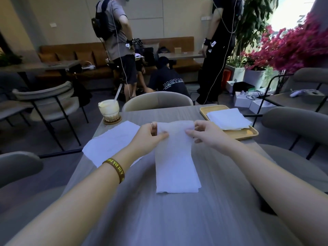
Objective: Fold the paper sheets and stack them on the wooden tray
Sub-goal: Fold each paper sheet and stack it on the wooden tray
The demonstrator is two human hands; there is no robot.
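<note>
Pinching the far end of a long folded paper sheet [175,157], both hands hold that end raised just off the grey table [177,219], while its near end lies flat on the tabletop. The left hand [150,137] grips the left corner between thumb and curled fingers, and the right hand [204,134] grips the right corner the same way.

A second, flat sheet [113,139] lies to the left. The left forearm, with its brown wristband [115,169], crosses over its near corner and hides part of it.

The wooden tray [246,134] sits at the far right of the table, just beyond the right hand, with a stack of folded sheets [229,118] on it, tilted across its edges.

At the far left corner a glass of pale drink [108,109] with a straw stands on a round coaster [112,121]. A beige chair [158,101] is at the far edge of the table, people stand and crouch beyond it, and pink flowers [292,48] hang at the right.
</note>
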